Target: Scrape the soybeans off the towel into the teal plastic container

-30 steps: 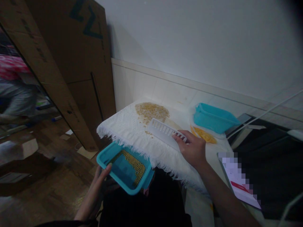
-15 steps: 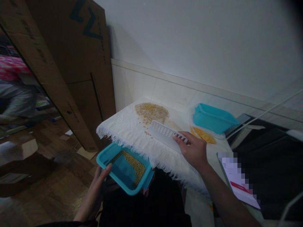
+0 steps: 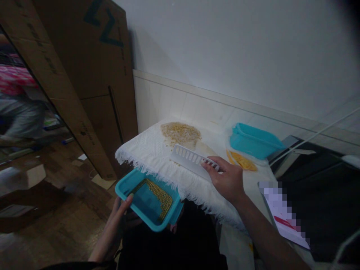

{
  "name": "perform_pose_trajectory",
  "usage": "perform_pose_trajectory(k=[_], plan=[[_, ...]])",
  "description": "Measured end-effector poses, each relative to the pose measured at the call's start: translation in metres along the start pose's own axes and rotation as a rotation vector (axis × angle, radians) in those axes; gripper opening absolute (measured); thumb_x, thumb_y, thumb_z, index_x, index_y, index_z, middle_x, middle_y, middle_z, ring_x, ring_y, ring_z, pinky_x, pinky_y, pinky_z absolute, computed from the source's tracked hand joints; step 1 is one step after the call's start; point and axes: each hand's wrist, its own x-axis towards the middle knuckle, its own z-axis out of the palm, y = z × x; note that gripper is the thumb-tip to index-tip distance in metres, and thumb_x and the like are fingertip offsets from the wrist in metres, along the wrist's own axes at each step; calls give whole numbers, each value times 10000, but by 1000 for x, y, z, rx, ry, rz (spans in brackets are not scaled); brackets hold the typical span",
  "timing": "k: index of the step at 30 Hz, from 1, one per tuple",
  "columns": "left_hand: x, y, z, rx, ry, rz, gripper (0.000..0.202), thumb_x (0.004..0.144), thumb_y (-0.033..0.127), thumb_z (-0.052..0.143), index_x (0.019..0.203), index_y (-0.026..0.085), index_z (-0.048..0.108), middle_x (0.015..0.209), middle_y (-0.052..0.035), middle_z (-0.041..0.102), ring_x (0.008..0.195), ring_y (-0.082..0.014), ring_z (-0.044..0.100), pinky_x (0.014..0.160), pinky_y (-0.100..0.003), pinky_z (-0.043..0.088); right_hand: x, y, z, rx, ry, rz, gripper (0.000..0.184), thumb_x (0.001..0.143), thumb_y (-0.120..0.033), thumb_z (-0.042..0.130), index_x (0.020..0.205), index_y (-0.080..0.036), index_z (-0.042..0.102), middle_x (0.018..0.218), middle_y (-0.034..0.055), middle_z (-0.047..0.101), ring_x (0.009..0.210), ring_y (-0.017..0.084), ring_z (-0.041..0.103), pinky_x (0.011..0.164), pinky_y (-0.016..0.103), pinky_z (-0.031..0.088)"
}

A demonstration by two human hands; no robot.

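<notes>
- Teal tray (image 3: pixel 144 204) hangs just below the near edge of the white fringed towel (image 3: pixel 149 150), at about 7 o'clock from the towel's middle. A band of small yellow beans (image 3: pixel 159 193) lies in its right half.
- It looks like thin, light, fairly stiff plastic, and its round, loose load would probably roll if it tipped. The rim with support underneath seems the safest hold.
- The left hand (image 3: pixel 116 221) grasps the tray at its 8 o'clock corner with the thumb on the rim. The fingers beneath are hidden, and a pinkish tip at the tray's 5 o'clock corner is hard to identify.
- A bean pile (image 3: pixel 180 132) lies on the towel, at 11 o'clock from the white slotted scraper (image 3: pixel 187 159).
- The scraper looks light and rigid. It lies flat on the towel, and stray beans near its far end are too small to count.
- The right hand (image 3: pixel 227 180) pinches the scraper's near end, and its palm side is hidden.
- A second teal tray (image 3: pixel 253 140) sits at 1 o'clock from that hand, with yellow pieces (image 3: pixel 243 162) just beside it that I cannot identify.
</notes>
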Motion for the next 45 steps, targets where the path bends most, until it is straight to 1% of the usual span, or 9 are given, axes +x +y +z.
perform_pose_trajectory(k=[3, 6, 13, 19, 22, 28, 38, 41, 45], plan=[[-1, -1, 3, 45, 52, -3, 1085, 672, 722, 1010, 1585, 365, 544, 1454, -175, 763, 1135, -452, 857, 931, -599, 739, 1, 3, 0, -16, 20, 13, 230, 980, -423, 743, 972, -244, 888, 762, 30, 843, 548, 179, 715, 561, 270, 558], [-1, -2, 6, 15, 56, 6, 1055, 671, 705, 1015, 1555, 372, 546, 1388, -163, 781, 1154, -456, 851, 947, -616, 734, 2, 4, 2, -6, 3, 6, 240, 984, -422, 737, 954, -234, 883, 738, 30, 832, 528, 177, 706, 551, 268, 556], [-3, 1, 6, 23, 44, -12, 1133, 676, 709, 1020, 1615, 350, 497, 1509, -211, 722, 1119, -448, 864, 942, -610, 738, 2, 0, 7, 46, -34, 18, 212, 978, -395, 733, 979, -247, 884, 812, 37, 865, 609, 194, 767, 614, 276, 605], [-1, 2, 3, -29, 43, -14, 1061, 740, 586, 1034, 1647, 353, 535, 1368, -193, 827, 1057, -435, 887, 914, -601, 745, 4, -5, 11, 59, -58, 48, 224, 982, -400, 721, 961, -245, 882, 813, 46, 868, 588, 194, 754, 600, 280, 602], [-1, 2, 3, -25, 38, -22, 1111, 720, 598, 1041, 1665, 337, 519, 1351, -196, 835, 1060, -447, 883, 912, -599, 745, 4, -13, 13, 62, -56, 31, 217, 979, -387, 726, 957, -241, 885, 793, 46, 861, 568, 189, 748, 571, 266, 588], [-5, 2, 6, 20, 33, -13, 1120, 699, 710, 1006, 1642, 368, 508, 1491, -189, 752, 1207, -463, 838, 949, -617, 735, -1, -32, 15, 80, -64, -58, 205, 999, -335, 710, 972, -237, 888, 808, 51, 870, 566, 183, 764, 578, 251, 600], [-6, 3, 5, 2, 21, -27, 1016, 768, 635, 1001, 1619, 361, 519, 1373, -181, 808, 1087, -420, 879, 878, -554, 754, -25, -69, 8, 117, -92, -165, 196, 1031, -289, 706, 965, -244, 885, 784, 47, 865, 602, 195, 802, 594, 265, 645], [-6, 3, 6, -6, 5, -24, 1006, 772, 642, 995, 1614, 364, 518, 1362, -178, 805, 1124, -430, 871, 913, -570, 747, -15, -60, 11, 93, -22, -82, 204, 1027, -344, 706, 973, -249, 878, 787, 51, 861, 606, 207, 793, 593, 285, 635], [-4, -1, 7, -31, 19, 0, 1006, 779, 622, 995, 1623, 367, 511, 1378, -179, 798, 1179, -436, 856, 951, -593, 735, 14, -27, 22, -15, 40, 58, 255, 995, -412, 691, 986, -233, 871, 737, 52, 830, 576, 216, 746, 589, 300, 586]])
